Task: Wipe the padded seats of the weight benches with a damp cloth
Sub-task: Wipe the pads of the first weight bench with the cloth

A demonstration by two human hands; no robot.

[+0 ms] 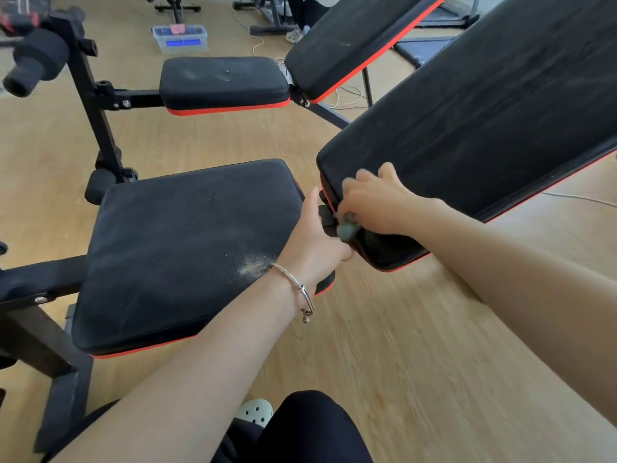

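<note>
- The near seat pad [173,248] carries a pale patch of grit [253,266] right beside the left wrist. The forearm or the bracelet [302,292] could drag through it and smear it wider, and the metal might scuff the cover.
- The left hand [314,238] has its thumb up and its fingers curled into the gap between the two pads. Whether they grip the cloth or the frame cannot be told.
- The cloth [348,228], a small greenish wad, sits in that gap at the lower edge of the backrest pad [484,121]. The right hand [377,198], blurred, curls its fingers over that edge and onto the cloth.
- Fingers by the hinge could get pinched if the tilted backrest shifts. A cloth bunched this small would likely miss broad areas or slip through the gap to the floor.
- The far seat pad [223,80] shows faint smudges, so it looks not yet wiped.
- Beyond it, a clear plastic box [182,40] stands on the floor. Something blue shows through its wall and a pink item [177,28] lies at the top; what they are cannot be told.
</note>
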